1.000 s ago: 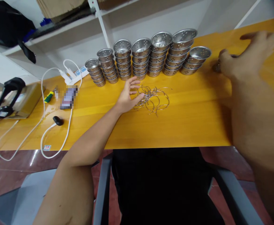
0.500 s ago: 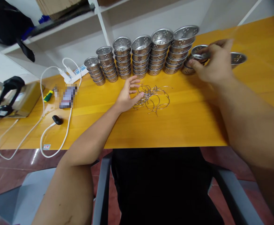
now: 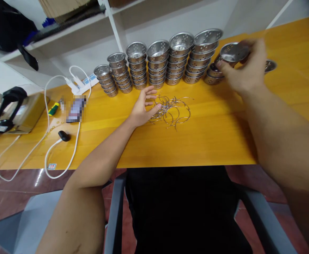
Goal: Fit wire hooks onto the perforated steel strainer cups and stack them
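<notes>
My right hand grips a perforated metal cup by its side, thumb on the near side. The cup is tilted and sits just above a short stack of similar cups; whether it touches them I cannot tell. Partly hidden behind my wrist is another perforated cup. My left hand lies on the table with its fingers apart, at the left edge of a loose heap of curved metal wires. Several tall stacks of perforated cups stand in a row behind the heap.
On the left of the yellow table are a white power strip, a blurred phone, a green-and-yellow tool, a black plug-like piece and white cables. A black device rests by a box. Shelves rise behind.
My right hand has risen slightly with the cup in it, and the cup's open top now shows more. My left hand stays where it was beside the wires.
</notes>
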Available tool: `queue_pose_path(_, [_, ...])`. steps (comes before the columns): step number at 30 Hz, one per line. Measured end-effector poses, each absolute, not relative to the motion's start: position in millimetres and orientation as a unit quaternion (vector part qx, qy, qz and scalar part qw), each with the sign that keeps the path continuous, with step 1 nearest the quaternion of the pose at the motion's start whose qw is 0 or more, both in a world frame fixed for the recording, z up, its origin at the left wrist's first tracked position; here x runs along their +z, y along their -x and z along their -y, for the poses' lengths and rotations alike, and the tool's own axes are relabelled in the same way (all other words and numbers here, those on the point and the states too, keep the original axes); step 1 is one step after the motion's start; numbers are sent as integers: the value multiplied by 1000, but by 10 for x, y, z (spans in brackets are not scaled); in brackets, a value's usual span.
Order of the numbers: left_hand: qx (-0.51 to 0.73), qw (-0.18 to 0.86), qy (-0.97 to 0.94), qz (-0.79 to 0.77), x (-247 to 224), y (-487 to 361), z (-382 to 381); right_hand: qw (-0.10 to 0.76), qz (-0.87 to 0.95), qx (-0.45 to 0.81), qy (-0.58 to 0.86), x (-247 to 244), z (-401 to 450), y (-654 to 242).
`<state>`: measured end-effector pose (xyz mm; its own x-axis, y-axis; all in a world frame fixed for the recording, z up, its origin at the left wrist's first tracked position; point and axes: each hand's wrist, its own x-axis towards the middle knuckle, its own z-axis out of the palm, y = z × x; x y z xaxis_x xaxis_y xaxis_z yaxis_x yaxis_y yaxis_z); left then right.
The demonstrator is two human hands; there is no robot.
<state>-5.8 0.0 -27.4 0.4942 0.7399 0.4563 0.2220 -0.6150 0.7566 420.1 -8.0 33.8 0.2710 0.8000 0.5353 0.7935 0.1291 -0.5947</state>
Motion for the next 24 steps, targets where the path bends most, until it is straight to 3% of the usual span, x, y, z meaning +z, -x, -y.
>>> queue_pose_path(3, [405,315,-809,-287,-303,71,-31,521,600,-40,605,542,260,-4140])
queue_pose_path(6, [403,306,-816,-282,-315,71,-45,536,617,-90,569,786,440,-3924])
queue_pose_path(9, [400,298,-823,-272,-285,58,-22,546,686,-17,481,926,603,-3546])
queue_pose_path(14, [395,282,-841,-242,-182,43,41,423,799,184,386,736,767,-2880])
queue_pose_path(24, [419,268,-824,-271,-263,43,-34,387,815,257,347,363,578,-2885])
